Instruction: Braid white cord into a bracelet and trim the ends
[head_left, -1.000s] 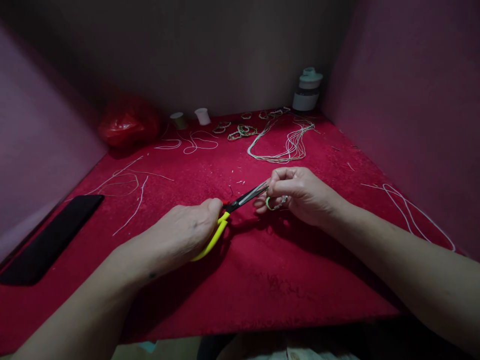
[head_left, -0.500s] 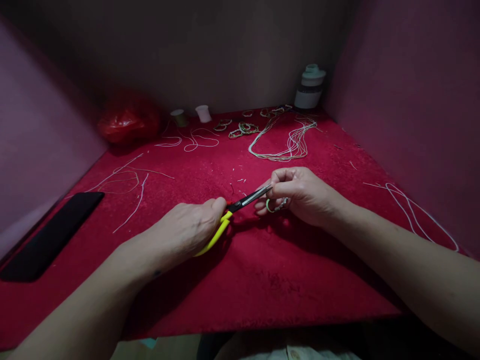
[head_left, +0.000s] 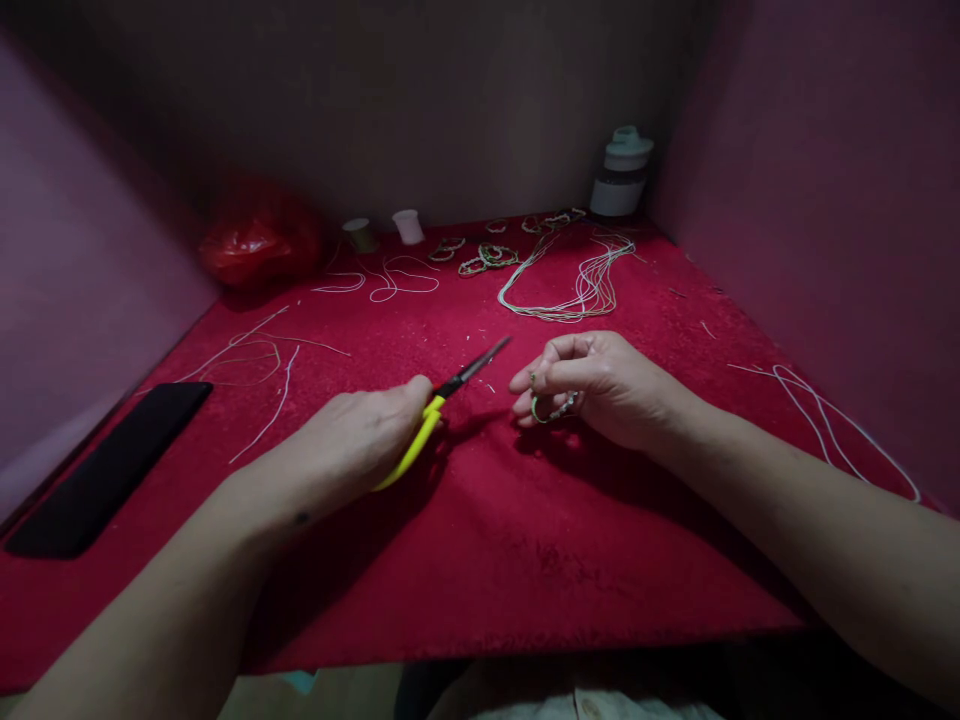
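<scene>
My left hand [head_left: 360,445] is closed around the yellow handles of a pair of scissors [head_left: 442,400]; the blades are together and point up and right over the red cloth [head_left: 465,560]. My right hand [head_left: 592,385] rests a short way to the right of the blade tips, its fingers pinched on a small beaded bracelet [head_left: 551,408] with a green loop hanging below the fingertips. A gap separates the scissor tips from that hand.
A black flat object [head_left: 105,470] lies at the left edge. Loose white threads [head_left: 255,365], a bundle of cords [head_left: 577,290], finished bracelets [head_left: 484,260], two small spools [head_left: 382,232], a red bag [head_left: 255,245] and a white container [head_left: 622,170] sit farther back. More threads [head_left: 825,420] lie at the right.
The scissors have pulled away to the left from my right hand's fingertips, and the blades have closed. My right hand stays in place with the bracelet.
</scene>
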